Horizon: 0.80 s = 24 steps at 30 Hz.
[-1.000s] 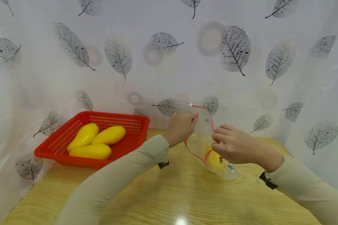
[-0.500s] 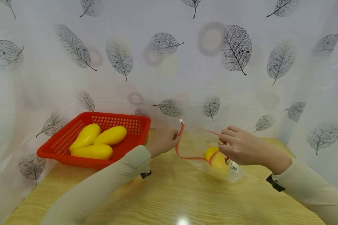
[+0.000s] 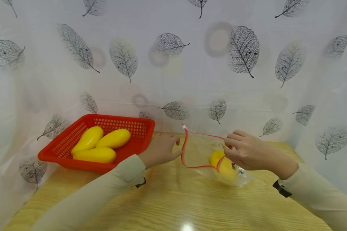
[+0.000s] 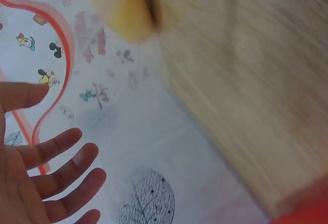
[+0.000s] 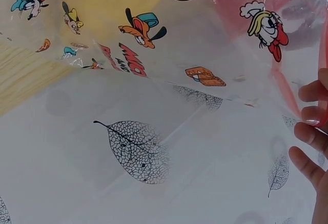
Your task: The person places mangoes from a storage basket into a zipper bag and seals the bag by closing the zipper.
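Note:
A clear zip bag (image 3: 243, 180) with cartoon prints and a red zip edge stands on the table, its mouth spread toward the left. Inside it lies a yellow fruit (image 3: 226, 167), mango-like in shape. My right hand (image 3: 247, 150) pinches the rim of the bag; the red edge (image 5: 324, 44) runs between its fingers in the right wrist view. My left hand (image 3: 162, 149) is beside the mouth's left edge, fingers spread and loosely bent, holding nothing. The left wrist view shows the left fingers (image 4: 69, 165) near the red zip strip (image 4: 64, 44). A white slider (image 3: 184, 127) sits at the zip's upper corner.
To the left a red slotted basket (image 3: 146, 134) holds several yellow fruits (image 3: 93, 156), close behind my left forearm. The wood-grain table (image 3: 173, 202) extends toward me. A white leaf-print curtain (image 3: 173, 80) hangs at the back and sides.
My left hand has let go of the bag's rim and moved left and down, its fingers spreading. The bag's mouth has widened leftward. My right hand keeps its pinch, slightly farther right.

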Tool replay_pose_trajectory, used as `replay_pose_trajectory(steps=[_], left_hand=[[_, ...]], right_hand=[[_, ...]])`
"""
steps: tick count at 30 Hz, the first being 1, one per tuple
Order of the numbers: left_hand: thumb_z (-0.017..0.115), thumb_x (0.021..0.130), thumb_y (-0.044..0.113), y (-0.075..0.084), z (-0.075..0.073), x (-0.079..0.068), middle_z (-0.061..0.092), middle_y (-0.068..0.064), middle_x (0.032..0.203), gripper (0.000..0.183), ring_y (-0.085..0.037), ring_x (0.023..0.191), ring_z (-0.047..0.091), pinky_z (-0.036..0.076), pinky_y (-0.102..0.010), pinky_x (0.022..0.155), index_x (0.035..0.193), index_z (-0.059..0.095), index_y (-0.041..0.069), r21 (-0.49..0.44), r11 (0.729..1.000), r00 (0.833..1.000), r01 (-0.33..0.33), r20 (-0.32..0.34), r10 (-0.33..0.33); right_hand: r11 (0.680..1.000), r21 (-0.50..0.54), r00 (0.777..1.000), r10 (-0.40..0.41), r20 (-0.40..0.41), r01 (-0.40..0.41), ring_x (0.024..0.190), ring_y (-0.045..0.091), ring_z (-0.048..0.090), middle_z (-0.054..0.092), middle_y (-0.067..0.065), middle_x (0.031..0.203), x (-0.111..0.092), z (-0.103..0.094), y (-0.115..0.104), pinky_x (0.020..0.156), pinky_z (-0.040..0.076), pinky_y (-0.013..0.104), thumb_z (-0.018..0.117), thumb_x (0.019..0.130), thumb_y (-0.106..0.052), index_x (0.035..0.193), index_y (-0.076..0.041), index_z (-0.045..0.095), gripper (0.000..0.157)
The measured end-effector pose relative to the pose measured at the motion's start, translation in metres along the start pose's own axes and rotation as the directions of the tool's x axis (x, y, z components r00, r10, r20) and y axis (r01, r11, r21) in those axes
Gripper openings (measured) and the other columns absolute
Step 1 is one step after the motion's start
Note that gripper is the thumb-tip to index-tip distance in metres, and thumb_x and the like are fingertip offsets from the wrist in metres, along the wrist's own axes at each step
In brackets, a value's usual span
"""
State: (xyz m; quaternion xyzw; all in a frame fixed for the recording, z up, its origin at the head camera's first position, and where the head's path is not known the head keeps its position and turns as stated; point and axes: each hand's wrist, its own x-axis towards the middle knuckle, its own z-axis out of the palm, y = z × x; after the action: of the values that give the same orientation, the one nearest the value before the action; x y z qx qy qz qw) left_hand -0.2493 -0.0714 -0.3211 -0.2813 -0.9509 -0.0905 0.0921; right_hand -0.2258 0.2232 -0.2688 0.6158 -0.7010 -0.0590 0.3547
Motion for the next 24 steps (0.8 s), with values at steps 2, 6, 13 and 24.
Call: replay_pose_trajectory(steps=[2,6,13,24], left_hand=[[0.06,0.086,0.046,-0.006,-0.004,-0.005,0.065,0.0,0.107,0.034,-0.022,0.105,0.057,0.042,-0.042,0.096,0.102,0.059,0.016,0.058,0.998,1.0,-0.025,0.014,0.024],[0.061,0.086,0.045,-0.017,-0.018,-0.013,0.062,-0.001,0.112,0.037,-0.023,0.107,0.055,0.041,-0.043,0.098,0.11,0.058,0.018,0.146,0.987,0.998,-0.064,0.029,0.061],[0.063,0.085,0.044,-0.042,-0.043,-0.018,0.061,-0.006,0.11,0.042,-0.027,0.105,0.055,0.043,-0.045,0.096,0.113,0.058,0.014,0.318,0.94,0.991,-0.123,-0.006,0.132],[0.065,0.082,0.039,-0.112,-0.063,-0.008,0.057,-0.016,0.126,0.057,-0.035,0.116,0.051,0.039,-0.053,0.101,0.128,0.053,0.008,0.4,0.913,0.994,-0.084,0.092,0.051]], right_hand=[[1.0,0.003,1.0,-0.002,-0.001,0.002,0.067,0.015,0.04,0.048,0.0,0.071,0.0,0.0,0.0,0.067,0.042,0.032,0.034,0.1,-0.022,0.068,-0.016,0.052,0.037],[1.0,0.003,1.0,0.001,-0.005,-0.001,0.067,0.015,0.041,0.049,0.0,0.071,-0.001,0.002,-0.001,0.067,0.043,0.032,0.032,0.101,-0.023,0.068,-0.016,0.052,0.039],[1.0,0.012,1.0,0.003,-0.01,-0.003,0.068,0.015,0.042,0.049,0.0,0.072,-0.003,0.003,-0.001,0.066,0.043,0.032,0.036,0.1,-0.022,0.067,-0.016,0.052,0.037],[1.0,0.01,1.0,0.003,-0.021,-0.003,0.067,0.015,0.041,0.049,0.0,0.071,-0.003,0.004,0.0,0.066,0.042,0.033,0.034,0.1,-0.023,0.067,-0.017,0.051,0.038]])
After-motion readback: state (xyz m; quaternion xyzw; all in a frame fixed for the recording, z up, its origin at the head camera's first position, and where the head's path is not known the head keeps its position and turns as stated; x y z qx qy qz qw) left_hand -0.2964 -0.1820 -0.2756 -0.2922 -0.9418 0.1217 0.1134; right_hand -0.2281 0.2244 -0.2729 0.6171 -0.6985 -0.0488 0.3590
